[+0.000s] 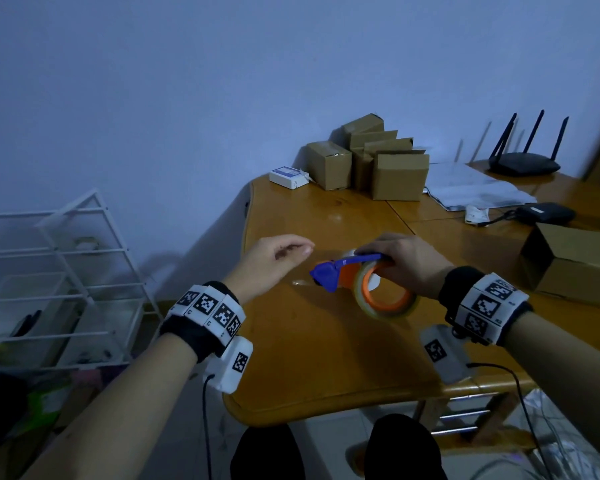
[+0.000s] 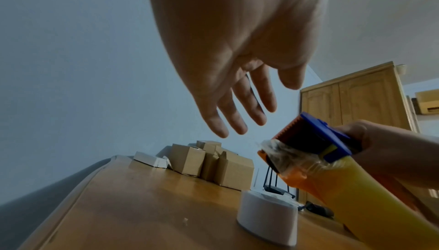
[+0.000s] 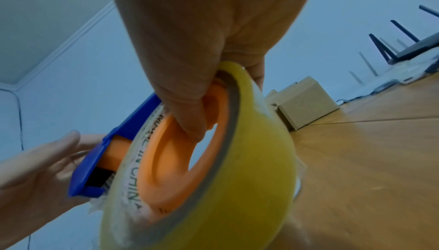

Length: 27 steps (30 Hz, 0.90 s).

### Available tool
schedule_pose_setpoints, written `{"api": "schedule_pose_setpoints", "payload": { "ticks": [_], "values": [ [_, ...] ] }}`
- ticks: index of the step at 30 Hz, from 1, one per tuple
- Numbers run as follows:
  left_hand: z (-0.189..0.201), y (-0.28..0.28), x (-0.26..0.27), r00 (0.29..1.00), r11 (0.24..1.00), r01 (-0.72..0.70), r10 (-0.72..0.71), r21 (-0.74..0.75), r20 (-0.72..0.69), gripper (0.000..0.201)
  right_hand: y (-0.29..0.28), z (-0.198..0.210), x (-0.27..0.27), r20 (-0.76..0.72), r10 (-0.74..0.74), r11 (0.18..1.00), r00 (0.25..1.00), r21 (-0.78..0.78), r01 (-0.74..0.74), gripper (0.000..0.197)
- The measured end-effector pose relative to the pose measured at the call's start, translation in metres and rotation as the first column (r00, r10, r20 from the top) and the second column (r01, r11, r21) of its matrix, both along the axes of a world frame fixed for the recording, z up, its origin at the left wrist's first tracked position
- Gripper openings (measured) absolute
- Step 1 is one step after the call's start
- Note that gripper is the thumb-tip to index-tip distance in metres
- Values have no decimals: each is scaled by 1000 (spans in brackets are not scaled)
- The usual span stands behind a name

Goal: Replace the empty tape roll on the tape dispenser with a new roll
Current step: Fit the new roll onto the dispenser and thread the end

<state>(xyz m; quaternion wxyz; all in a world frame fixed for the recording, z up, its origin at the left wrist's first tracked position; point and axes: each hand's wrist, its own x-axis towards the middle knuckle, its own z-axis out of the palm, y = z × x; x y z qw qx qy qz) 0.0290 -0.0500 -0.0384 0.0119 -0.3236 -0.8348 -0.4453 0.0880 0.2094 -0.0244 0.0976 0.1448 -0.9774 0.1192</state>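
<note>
My right hand (image 1: 400, 259) grips the tape dispenser (image 1: 340, 270), a blue arm over an orange hub, tilted above the wooden table (image 1: 302, 358). A yellowish tape roll (image 1: 364, 301) sits around the orange hub (image 3: 166, 160), and the thumb (image 3: 187, 115) hooks into the hub's opening. Crumpled tape clings near the toothed cutter (image 2: 288, 132). My left hand (image 1: 281, 258) hovers open just left of the dispenser's blue nose, touching nothing. A white empty core (image 2: 267, 216) stands on the table behind the dispenser, mostly hidden in the head view.
Several cardboard boxes (image 1: 371, 157) and a small white box (image 1: 288, 176) stand at the table's far end. A black router (image 1: 523, 162), papers (image 1: 475, 190) and a black device (image 1: 544, 213) lie at the back right. An open carton (image 1: 575, 261) is beside my right wrist. A white rack (image 1: 49, 271) stands left of the table.
</note>
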Motion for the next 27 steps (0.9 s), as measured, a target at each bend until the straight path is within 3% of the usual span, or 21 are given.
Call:
{"api": "schedule_pose_setpoints", "payload": {
  "ticks": [12, 21, 27],
  "values": [
    [0, 26, 10, 991, 932, 131, -131, -339, 21, 39, -21, -17, -6, 230, -78, 997, 970, 33, 72, 26],
    [-13, 20, -2, 980, 905, 158, -96, -395, 173, 32, -23, -26, -11, 323, -54, 997, 945, 75, 32, 23],
    [-14, 17, -6, 963, 878, 194, -86, -436, 256, 35, -23, -32, -11, 373, -71, 997, 925, 46, 58, 33]
  ]
}}
